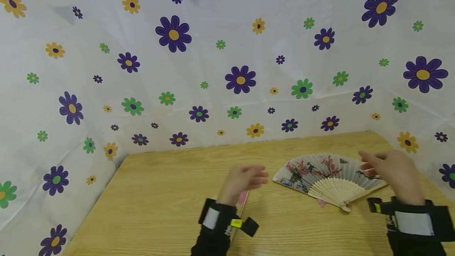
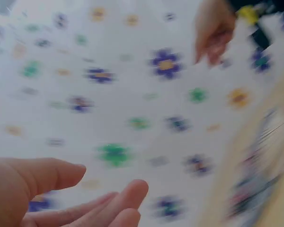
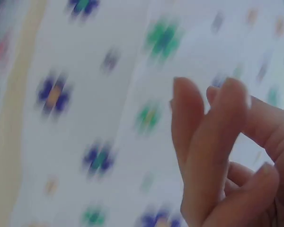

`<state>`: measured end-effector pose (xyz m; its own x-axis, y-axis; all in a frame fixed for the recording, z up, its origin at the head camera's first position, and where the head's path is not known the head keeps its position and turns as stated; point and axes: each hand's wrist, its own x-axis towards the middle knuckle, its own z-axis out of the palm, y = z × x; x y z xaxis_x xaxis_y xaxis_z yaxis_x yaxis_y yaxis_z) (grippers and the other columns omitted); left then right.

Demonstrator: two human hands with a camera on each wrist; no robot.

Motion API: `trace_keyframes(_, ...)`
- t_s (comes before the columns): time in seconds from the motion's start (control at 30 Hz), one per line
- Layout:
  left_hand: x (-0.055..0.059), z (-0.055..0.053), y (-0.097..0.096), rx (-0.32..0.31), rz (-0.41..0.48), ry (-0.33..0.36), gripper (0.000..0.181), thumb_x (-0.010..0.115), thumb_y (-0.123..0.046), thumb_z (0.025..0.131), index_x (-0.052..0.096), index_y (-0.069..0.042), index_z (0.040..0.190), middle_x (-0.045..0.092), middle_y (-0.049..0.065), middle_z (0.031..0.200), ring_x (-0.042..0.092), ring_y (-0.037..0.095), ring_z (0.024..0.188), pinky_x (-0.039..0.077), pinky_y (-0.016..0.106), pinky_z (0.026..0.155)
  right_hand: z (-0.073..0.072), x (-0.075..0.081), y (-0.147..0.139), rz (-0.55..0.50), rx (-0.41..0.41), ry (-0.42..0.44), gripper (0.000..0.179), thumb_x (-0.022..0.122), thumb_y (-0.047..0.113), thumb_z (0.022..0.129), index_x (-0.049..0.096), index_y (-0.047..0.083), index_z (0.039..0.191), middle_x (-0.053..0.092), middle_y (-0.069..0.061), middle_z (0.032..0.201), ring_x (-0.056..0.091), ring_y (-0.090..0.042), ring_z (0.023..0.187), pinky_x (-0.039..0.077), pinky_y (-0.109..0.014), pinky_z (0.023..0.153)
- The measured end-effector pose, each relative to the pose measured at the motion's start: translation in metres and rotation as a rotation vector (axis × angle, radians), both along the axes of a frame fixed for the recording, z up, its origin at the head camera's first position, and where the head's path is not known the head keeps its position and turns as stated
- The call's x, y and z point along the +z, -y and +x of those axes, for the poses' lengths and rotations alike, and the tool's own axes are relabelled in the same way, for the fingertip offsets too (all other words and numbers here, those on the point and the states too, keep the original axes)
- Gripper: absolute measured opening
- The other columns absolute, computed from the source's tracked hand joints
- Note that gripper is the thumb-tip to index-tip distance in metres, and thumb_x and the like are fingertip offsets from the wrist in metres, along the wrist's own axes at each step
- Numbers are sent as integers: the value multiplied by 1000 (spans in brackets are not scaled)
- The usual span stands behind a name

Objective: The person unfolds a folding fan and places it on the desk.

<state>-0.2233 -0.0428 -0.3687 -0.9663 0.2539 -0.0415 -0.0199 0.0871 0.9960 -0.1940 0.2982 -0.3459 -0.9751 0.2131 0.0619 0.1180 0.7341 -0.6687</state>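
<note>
A folding fan point(image 1: 327, 173) lies spread on the table, its pale leaf painted with pink blossoms and dark birds, its light ribs meeting at the near end. Over the fan's right end hovers my right hand point(image 1: 394, 171), fingers loosely bent and holding nothing; the right wrist view shows the same hand point(image 3: 217, 156) with nothing between the fingers. Left of the fan, my left hand point(image 1: 243, 181) is raised with relaxed, parted fingers, also holding nothing. Beneath that wrist lies a narrow thing with a pink face point(image 1: 243, 197) and a pale wooden edge, mostly hidden by the arm.
The wooden table point(image 1: 160, 192) runs back to a white cloth point(image 1: 213, 66) printed with purple, yellow and green flowers, which encloses the back and both sides. A small pink bit point(image 1: 322, 202) shows at the fan's near edge. Both wrists wear black straps.
</note>
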Motion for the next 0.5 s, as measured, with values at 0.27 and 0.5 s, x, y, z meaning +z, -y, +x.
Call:
trace_keyframes(0.27, 67, 34, 117, 492, -393, -454, 26, 61, -17, 97, 71, 3, 110, 75, 22, 94, 72, 23, 80, 61, 28, 74, -2, -9, 208, 98, 329, 22, 48, 72, 33, 86, 62, 7, 46, 63, -3, 42, 60, -15, 38, 30, -18, 32)
trace_keyframes(0.5, 84, 62, 135, 617, -292, -586, 23, 64, -16, 95, 73, 4, 101, 75, 22, 82, 66, -1, 65, 53, 4, 63, -14, -52, 285, 230, 351, 154, 52, 79, 34, 78, 50, 13, 40, 46, 4, 35, 46, -7, 30, 28, -17, 31)
